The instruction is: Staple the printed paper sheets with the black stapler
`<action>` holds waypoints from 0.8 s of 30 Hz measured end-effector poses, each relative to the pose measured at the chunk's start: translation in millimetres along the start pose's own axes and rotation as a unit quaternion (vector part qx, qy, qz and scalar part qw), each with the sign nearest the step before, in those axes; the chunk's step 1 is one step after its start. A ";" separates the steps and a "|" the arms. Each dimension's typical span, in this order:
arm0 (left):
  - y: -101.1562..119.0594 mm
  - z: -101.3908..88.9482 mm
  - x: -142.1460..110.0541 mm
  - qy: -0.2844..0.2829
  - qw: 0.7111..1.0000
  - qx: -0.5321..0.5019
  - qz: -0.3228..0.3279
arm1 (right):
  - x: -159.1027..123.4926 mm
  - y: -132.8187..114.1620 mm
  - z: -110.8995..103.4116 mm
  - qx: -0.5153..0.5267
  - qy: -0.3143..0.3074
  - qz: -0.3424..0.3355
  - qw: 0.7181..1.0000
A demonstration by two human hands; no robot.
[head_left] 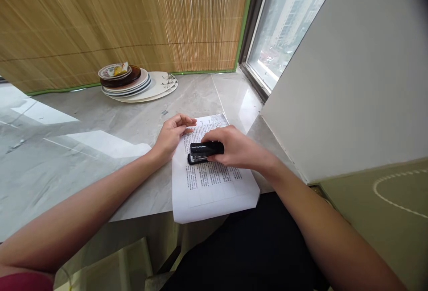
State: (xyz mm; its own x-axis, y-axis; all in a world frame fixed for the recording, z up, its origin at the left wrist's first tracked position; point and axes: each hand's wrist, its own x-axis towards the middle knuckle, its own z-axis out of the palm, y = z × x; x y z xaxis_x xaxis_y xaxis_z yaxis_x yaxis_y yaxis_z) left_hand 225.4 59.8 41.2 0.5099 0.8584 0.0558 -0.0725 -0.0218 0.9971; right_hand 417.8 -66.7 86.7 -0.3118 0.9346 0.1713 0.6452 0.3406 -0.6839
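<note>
While paper [217, 199] overhangs the marbled counter [194, 94], a slatted blind [133, 14] hangs behind.

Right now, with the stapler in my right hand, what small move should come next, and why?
I'd probably slide the stapler toward the left edge of the paper: your right hand holds it over the printed text, short of that edge, while your left hand is at the edge.
</note>
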 end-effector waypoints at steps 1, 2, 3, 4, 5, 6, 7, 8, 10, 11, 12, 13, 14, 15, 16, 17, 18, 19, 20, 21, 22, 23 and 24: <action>-0.1 0.0 0.0 -0.001 1.000 0.000 0.000 | 0.1 0.3 0.1 -0.001 0.000 -0.002 1.000; -0.1 -0.1 0.0 -0.002 1.000 -0.001 0.000 | 0.2 0.5 0.4 -0.001 -0.001 -0.006 1.000; 0.0 0.0 -0.1 -0.002 1.000 -0.002 -0.001 | 0.4 0.8 0.7 -0.002 -0.001 -0.011 1.000; 0.1 0.0 -0.2 -0.002 1.000 -0.001 -0.001 | 0.6 1.0 1.3 -0.004 -0.002 -0.014 1.000; 0.3 0.1 -0.3 -0.002 1.000 0.001 -0.001 | 0.9 1.2 1.8 -0.006 -0.005 -0.017 1.000; 0.6 0.3 -0.5 -0.001 1.000 0.003 -0.001 | 1.1 1.3 2.3 -0.007 -0.009 -0.017 1.000; 1.0 0.4 -0.7 -0.001 1.000 0.006 -0.002 | 1.2 1.3 2.4 -0.007 -0.013 -0.015 1.000; 1.4 0.5 -0.9 -0.002 1.000 0.009 -0.002 | 1.1 1.3 2.0 -0.005 -0.016 -0.014 1.000; 2.0 0.6 -1.2 -0.003 1.000 0.013 -0.004 | 0.3 0.8 -1.3 0.006 -0.015 -0.014 1.000; 2.1 0.5 -1.2 -0.004 1.000 0.013 -0.004 | -0.7 0.5 -4.5 0.016 -0.010 -0.016 1.000; 2.0 0.3 -1.1 -0.005 1.000 0.013 -0.003 | -2.1 0.3 -8.6 0.029 -0.001 -0.018 0.999; 1.6 0.0 -0.8 -0.006 1.000 0.011 -0.002 | -4.0 0.4 -13.5 0.046 0.012 -0.017 0.999; 1.0 -0.3 -0.4 -0.007 1.000 0.011 -0.001 | -6.1 1.1 -18.7 0.067 0.027 -0.011 0.997; 0.4 -0.7 0.1 -0.008 1.000 0.010 0.001 | -8.4 2.4 -23.9 0.092 0.042 0.001 0.995; -0.3 -1.0 0.6 -0.008 1.000 0.011 0.003 | -10.8 4.5 -28.4 0.121 0.054 0.017 0.991; -0.8 -1.3 1.0 -0.008 1.000 0.014 0.003 | -13.0 7.4 -32.1 0.150 0.062 0.036 0.986; -1.2 -1.4 1.3 -0.007 1.000 0.017 0.002 | -14.9 10.9 -34.6 0.178 0.065 0.052 0.980; -1.3 -1.5 1.4 -0.006 1.000 0.021 0.001 | -16.5 14.7 -36.1 0.205 0.065 0.063 0.975; -1.1 -1.5 1.4 -0.004 1.000 0.024 0.000 | -17.6 18.8 -36.5 0.229 0.063 0.068 0.969; -0.8 -1.5 1.3 -0.003 1.000 0.027 -0.002 | -18.2 22.6 -36.1 0.252 0.058 0.068 0.964; -0.5 -1.3 1.2 -0.001 1.000 0.029 -0.003 | -18.5 26.1 -35.3 0.272 0.052 0.066 0.959; -0.1 -1.2 1.1 -0.001 1.000 0.030 -0.003 | -18.4 29.1 -34.1 0.289 0.042 0.067 0.954; 0.0 -1.1 1.0 0.000 1.000 0.030 -0.003 | -18.1 31.3 -32.9 0.301 0.030 0.069 0.951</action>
State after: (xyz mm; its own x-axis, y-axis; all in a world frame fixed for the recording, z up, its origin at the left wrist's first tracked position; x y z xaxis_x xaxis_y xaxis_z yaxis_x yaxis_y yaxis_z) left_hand 224.9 61.3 41.2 0.5106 0.8583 0.0505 -0.0184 -0.0478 0.9987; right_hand 466.6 -69.6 85.5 -0.2014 0.9764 0.0779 0.1555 0.1104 -0.9816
